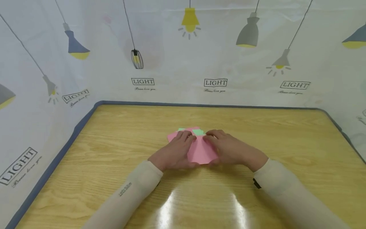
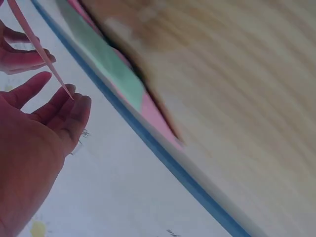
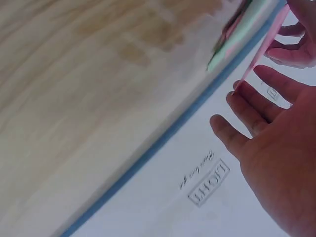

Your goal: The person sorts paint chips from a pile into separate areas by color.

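A pink sheet of paper (image 1: 202,153) is held up off the table between both hands, and the wrist views show it nearly edge-on. My left hand (image 1: 178,153) holds its left side, fingertips and thumb at the paper's edge. On the opposite side, my right hand (image 1: 233,149) grips the sheet with bent fingers. Behind the hands, another pink paper (image 1: 172,136) lies on the table with green paper pieces (image 1: 198,132) on it. In the left wrist view the green piece (image 2: 118,74) overlaps the pink one. My hands partly cover these papers in the head view.
The wooden table (image 1: 120,127) has a blue border (image 1: 171,104) along its back and sides. A white sheet (image 1: 166,47) printed with lamps and the word LIGHT rises behind and beside it. Light reflections show near the front of the table.
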Demonstrator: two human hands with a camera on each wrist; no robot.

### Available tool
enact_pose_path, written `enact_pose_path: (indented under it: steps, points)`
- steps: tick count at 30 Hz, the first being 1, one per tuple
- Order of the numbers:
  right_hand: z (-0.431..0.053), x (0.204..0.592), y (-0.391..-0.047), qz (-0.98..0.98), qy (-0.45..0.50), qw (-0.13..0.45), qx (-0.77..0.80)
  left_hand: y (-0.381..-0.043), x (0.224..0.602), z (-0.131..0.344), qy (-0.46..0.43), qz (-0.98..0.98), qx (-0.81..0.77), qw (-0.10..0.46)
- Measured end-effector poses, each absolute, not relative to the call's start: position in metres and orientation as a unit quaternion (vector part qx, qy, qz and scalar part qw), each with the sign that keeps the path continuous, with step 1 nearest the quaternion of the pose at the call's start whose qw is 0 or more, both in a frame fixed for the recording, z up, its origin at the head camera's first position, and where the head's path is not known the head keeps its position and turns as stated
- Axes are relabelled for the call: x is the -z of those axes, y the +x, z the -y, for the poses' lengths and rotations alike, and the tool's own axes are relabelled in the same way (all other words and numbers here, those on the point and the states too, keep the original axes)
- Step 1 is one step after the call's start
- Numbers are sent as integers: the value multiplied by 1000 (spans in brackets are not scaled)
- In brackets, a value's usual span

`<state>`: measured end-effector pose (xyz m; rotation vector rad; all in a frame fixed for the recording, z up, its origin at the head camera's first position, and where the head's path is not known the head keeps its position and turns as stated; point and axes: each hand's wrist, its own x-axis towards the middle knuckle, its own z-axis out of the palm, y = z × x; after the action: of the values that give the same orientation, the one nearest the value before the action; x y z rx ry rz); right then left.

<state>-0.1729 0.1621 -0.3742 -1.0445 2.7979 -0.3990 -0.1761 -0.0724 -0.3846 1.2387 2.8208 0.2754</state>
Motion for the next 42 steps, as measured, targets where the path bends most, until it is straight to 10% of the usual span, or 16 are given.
enact_pose_path:
  steps: [42]
  points:
    - [-280, 377, -101, -944, -284, 95, 141, -132, 388, -75, 460, -885, 48, 45]
